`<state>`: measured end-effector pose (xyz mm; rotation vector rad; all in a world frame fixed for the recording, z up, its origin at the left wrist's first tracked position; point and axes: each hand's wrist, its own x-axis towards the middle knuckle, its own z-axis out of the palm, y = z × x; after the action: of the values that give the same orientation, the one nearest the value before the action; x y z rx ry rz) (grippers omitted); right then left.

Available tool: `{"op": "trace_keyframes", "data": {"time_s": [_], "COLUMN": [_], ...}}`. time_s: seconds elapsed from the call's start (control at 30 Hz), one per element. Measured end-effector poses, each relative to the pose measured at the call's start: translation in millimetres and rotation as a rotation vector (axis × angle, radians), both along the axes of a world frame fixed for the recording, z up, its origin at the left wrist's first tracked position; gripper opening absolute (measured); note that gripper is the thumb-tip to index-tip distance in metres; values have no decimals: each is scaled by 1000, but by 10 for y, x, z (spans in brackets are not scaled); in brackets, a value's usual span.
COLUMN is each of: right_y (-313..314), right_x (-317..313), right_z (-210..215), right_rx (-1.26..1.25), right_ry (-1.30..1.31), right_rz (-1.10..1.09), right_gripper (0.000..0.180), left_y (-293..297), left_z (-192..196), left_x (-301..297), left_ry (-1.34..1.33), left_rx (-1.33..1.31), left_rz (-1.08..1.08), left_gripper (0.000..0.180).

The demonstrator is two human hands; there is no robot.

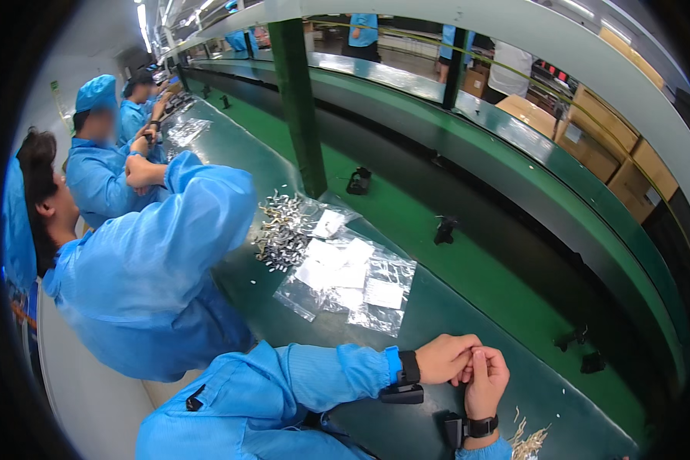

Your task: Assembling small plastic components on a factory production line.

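Note:
My left hand [446,357] and my right hand [487,381] meet over the green work surface [437,314] at the lower right, fingers curled and pressed together. Whatever sits between the fingertips is too small to make out. Both wrists wear black bands, and my sleeves are light blue. A small heap of thin metal parts [530,441] lies just right of my right wrist. Clear plastic bags [349,280] with white labels lie on the surface ahead of my hands.
A pile of small metal parts [280,230] lies beyond the bags. Black parts [445,228] ride on the green conveyor [498,276] to the right. A green post [303,100] stands ahead. Co-workers in blue coats [153,268] sit along my left. Cardboard boxes [613,146] stand far right.

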<state>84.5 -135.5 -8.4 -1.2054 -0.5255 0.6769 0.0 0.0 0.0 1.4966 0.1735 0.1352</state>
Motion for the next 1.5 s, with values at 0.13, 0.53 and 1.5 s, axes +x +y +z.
{"op": "trace_keyframes", "data": {"time_s": [0.13,0.53,1.5], "right_y": [3,-60,1], "right_x": [54,23,47], "right_z": [-8,3,-59], "right_rx": [-53,-29,58], "right_ry": [-40,-66,29], "right_rz": [-13,-67,50], "right_gripper": [13,16,15], "left_y": [6,-52,-15], "left_z": [51,47,2], "left_x": [25,58,75], "left_ry": [-11,13,55], "left_rx": [41,33,-33], "left_rz": [38,18,45], "left_gripper": [20,20,18]}}
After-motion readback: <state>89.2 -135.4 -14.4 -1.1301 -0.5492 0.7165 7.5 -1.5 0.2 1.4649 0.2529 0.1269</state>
